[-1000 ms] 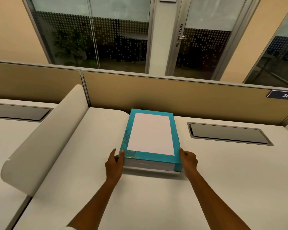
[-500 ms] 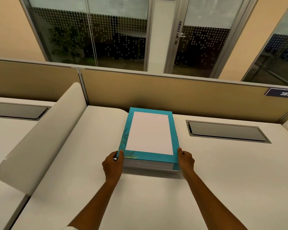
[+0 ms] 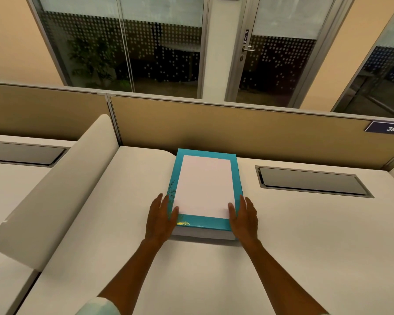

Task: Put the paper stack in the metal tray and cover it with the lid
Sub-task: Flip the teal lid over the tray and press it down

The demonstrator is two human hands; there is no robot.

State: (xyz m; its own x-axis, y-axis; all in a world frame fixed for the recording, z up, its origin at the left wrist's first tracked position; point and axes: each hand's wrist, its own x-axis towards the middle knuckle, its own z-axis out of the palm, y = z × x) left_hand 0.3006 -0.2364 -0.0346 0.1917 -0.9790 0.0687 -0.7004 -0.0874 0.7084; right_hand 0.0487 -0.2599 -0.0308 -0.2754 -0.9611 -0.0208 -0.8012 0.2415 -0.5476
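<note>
A teal lid (image 3: 205,224) with a large white rectangle (image 3: 204,185) on its top sits on a pale tray (image 3: 203,234) at the back middle of the desk. Only the tray's front wall shows below the lid. Whether the white rectangle is paper or part of the lid I cannot tell, and no other paper stack is visible. My left hand (image 3: 160,220) lies against the lid's front left corner, thumb on top. My right hand (image 3: 245,220) holds the front right corner the same way.
A curved cream divider (image 3: 48,192) rises along the desk's left side. A grey cable hatch (image 3: 309,181) is set into the desk to the right of the tray. A tan partition (image 3: 237,130) stands right behind it, with a "385" label (image 3: 392,128).
Both hands have slid forward along the lid's sides, and the thumbs now rest on top near the white rectangle's front corners. The lid and tray have stayed in place.
</note>
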